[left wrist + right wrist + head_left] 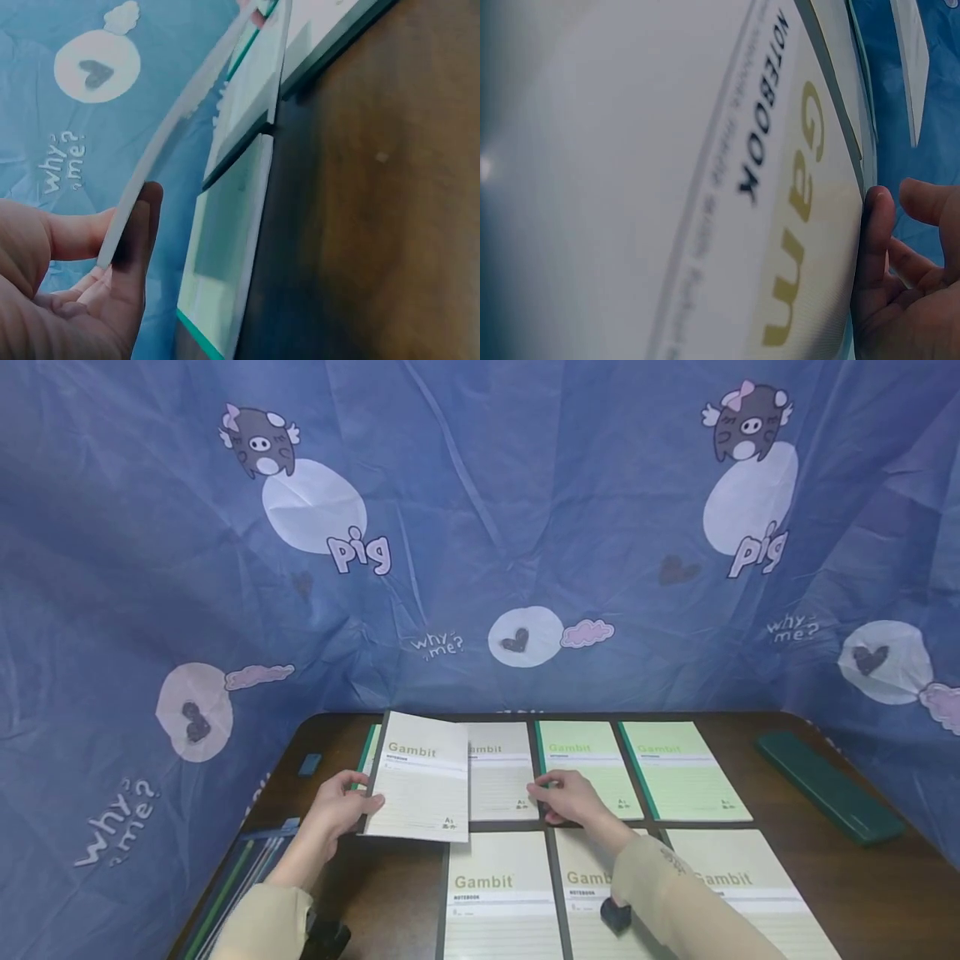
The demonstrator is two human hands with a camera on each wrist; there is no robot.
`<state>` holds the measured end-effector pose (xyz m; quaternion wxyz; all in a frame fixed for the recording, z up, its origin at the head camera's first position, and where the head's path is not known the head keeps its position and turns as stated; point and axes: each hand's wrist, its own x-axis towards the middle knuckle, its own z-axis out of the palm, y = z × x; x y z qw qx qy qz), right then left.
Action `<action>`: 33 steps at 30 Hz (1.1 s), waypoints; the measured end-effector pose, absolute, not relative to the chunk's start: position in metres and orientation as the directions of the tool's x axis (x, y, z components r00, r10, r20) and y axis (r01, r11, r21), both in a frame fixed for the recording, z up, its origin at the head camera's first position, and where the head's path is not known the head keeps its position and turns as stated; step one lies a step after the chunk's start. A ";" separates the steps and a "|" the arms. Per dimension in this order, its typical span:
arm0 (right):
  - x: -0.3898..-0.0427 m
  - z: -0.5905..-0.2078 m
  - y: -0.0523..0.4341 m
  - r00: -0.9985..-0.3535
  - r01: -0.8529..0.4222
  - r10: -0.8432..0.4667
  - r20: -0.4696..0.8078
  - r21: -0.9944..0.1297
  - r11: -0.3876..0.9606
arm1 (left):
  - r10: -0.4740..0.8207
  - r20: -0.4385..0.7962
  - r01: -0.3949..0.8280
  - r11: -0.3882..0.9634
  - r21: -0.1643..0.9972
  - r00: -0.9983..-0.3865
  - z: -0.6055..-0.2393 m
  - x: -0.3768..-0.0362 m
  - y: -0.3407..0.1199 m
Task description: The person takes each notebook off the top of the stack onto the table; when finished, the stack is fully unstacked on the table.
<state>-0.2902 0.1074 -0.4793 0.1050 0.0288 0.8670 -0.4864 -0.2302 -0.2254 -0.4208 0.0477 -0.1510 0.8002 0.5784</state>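
My left hand (341, 806) grips a white-covered Gambit notebook (420, 777) by its dark spine edge, thumb on the cover. The left wrist view shows this notebook (161, 139) raised off the others, pinched between thumb and fingers. Behind it lie a green-spined notebook (369, 747), mostly hidden, and a white notebook (504, 781), partly covered. My right hand (573, 797) is over the lower left part of a green notebook (573, 739), near the white one's edge. In the right wrist view, the thumb and index finger stand apart with nothing between them.
Another green notebook (686, 768) lies further right in the back row. White notebooks (498, 927) form the front row, partly under my right arm. A dark green case (828, 785) is at the right, a small blue block (310, 765) and a clear pouch (240, 877) at the left.
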 end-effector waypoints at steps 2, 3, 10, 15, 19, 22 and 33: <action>-0.290 -0.479 0.107 -0.977 0.153 -0.050 -0.209 -0.838 0.523 | -0.189 -0.245 -0.295 0.305 0.906 -0.951 -0.421 -0.222 -0.231; -0.290 -0.479 0.107 -0.977 0.154 -0.048 -0.210 -0.838 0.523 | -0.187 -0.242 -0.292 0.317 0.902 -0.952 -0.421 -0.219 -0.233; -0.290 -0.479 0.107 -0.977 0.143 -0.060 -0.203 -0.844 0.516 | -0.163 -0.256 -0.299 0.356 0.885 -0.953 -0.423 -0.192 -0.247; -0.290 -0.480 0.107 -0.978 0.141 -0.063 -0.201 -0.847 0.513 | -0.161 -0.272 -0.313 0.358 0.880 -0.949 -0.423 -0.177 -0.258; -0.290 -0.480 0.108 -0.977 0.148 -0.054 -0.204 -0.844 0.515 | -0.165 -0.289 -0.330 0.354 0.875 -0.943 -0.425 -0.165 -0.266; -0.291 -0.480 0.109 -0.977 0.154 -0.048 -0.207 -0.844 0.514 | -0.170 -0.304 -0.345 0.351 0.870 -0.938 -0.429 -0.156 -0.270; -0.292 -0.479 0.110 -0.978 0.155 -0.041 -0.205 -0.843 0.516 | -0.131 -0.292 -0.319 0.461 0.828 -0.947 -0.444 -0.126 -0.286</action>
